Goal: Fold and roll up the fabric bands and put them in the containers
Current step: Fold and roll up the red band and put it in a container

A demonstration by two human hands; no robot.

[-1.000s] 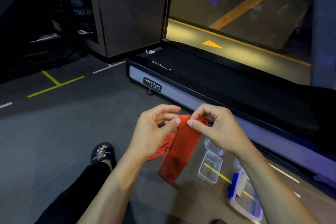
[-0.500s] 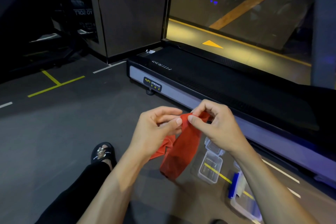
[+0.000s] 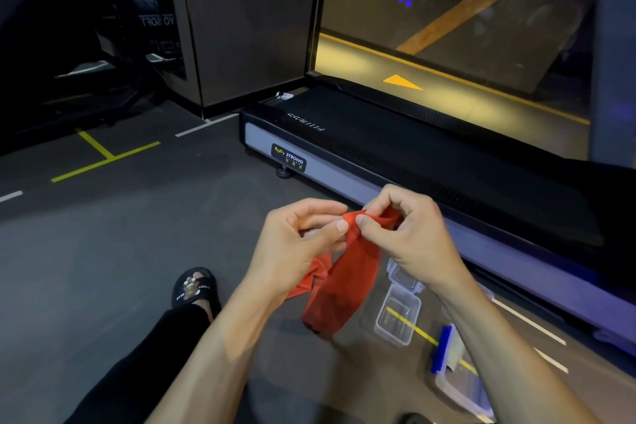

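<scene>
A red fabric band (image 3: 340, 286) hangs in the air above the floor, held at its top edge by both hands. My left hand (image 3: 296, 248) pinches that edge between thumb and fingers. My right hand (image 3: 409, 237) pinches it just beside, fingers curled over bunched fabric. A loose end of the band trails behind my left wrist. Below the band stands a small clear open container (image 3: 397, 320) on the floor. A second clear container with a blue clip (image 3: 454, 375) lies further right, partly hidden by my right forearm.
A black treadmill (image 3: 430, 162) with a grey side rail runs along the far right. My left leg and a black sandal (image 3: 196, 287) stretch out at lower left. Dark floor with yellow and white lines extends left.
Both hands have risen slightly with the band. The right hand's fingers have gathered more of the top edge, and the hanging loop sits a little higher.
</scene>
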